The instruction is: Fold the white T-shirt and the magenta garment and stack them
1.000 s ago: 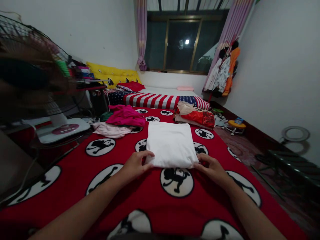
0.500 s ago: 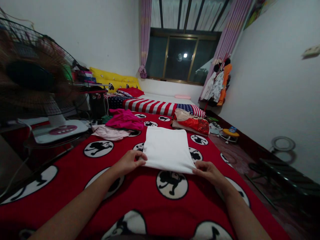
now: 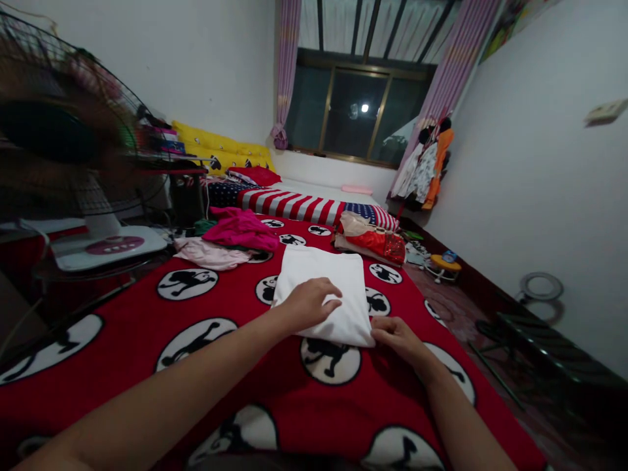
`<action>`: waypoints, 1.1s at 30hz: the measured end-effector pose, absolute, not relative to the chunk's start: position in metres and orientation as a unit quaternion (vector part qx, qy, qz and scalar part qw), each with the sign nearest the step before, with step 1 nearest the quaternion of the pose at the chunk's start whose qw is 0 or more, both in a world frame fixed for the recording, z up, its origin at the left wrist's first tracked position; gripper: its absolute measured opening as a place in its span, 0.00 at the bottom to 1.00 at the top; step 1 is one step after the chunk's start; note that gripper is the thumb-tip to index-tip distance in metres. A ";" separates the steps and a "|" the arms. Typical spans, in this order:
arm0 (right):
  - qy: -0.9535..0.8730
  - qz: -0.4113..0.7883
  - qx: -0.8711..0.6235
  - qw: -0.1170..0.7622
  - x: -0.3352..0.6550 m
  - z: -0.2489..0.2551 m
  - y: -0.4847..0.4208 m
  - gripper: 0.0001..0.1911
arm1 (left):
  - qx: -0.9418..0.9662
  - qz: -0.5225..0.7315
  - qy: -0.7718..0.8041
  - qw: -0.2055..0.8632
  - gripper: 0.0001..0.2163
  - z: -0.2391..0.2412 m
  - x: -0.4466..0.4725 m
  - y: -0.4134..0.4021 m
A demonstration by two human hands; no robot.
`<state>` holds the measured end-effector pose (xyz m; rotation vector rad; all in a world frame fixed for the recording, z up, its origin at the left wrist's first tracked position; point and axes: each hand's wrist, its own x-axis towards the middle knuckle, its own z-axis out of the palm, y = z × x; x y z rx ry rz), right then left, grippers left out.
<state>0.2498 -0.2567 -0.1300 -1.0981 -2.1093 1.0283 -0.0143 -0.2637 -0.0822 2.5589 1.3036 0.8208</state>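
- Folded white fabric rectangle [image 3: 331, 267] is looking light, soft, floppy; corners are probably holding best.
- Left hand [image 3: 311, 303]: grip's sitting apart.
- Right hand [image 3: 400, 337]: can't tell if it's pinching.

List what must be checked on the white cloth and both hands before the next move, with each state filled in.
1. White cloth lying on the red blanket: ok.
2. Left hand over the cloth: ok, with thumb and fingers apart; contact cannot be told.
3. Right hand at the near right corner: ok.
4. Right hand's grip on that corner: cannot tell, the fingers are curled.
5. Pale pink garment apart from the cloth: ok, blanket shows between.
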 end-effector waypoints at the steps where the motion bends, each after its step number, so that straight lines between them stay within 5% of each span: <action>1: -0.785 0.374 -0.410 0.275 0.249 -0.129 -0.259 0.22 | 0.850 0.265 0.449 0.074 0.17 -0.091 0.000 -0.256; 5: -0.781 0.368 -0.418 0.282 0.250 -0.128 -0.261 0.23 | 0.834 0.192 0.515 0.047 0.34 -0.136 0.029 -0.231; 14: -0.616 0.313 -0.642 0.333 0.250 -0.126 -0.192 0.16 | 0.850 0.153 0.504 0.031 0.43 -0.149 0.024 -0.228; 23: -0.645 0.098 -0.707 0.272 0.226 -0.136 -0.193 0.13 | 0.849 0.158 0.503 0.039 0.43 -0.147 0.024 -0.230; 33: -0.623 -0.003 -0.758 0.195 0.217 -0.128 -0.189 0.13 | 0.851 0.158 0.500 0.041 0.38 -0.146 0.023 -0.231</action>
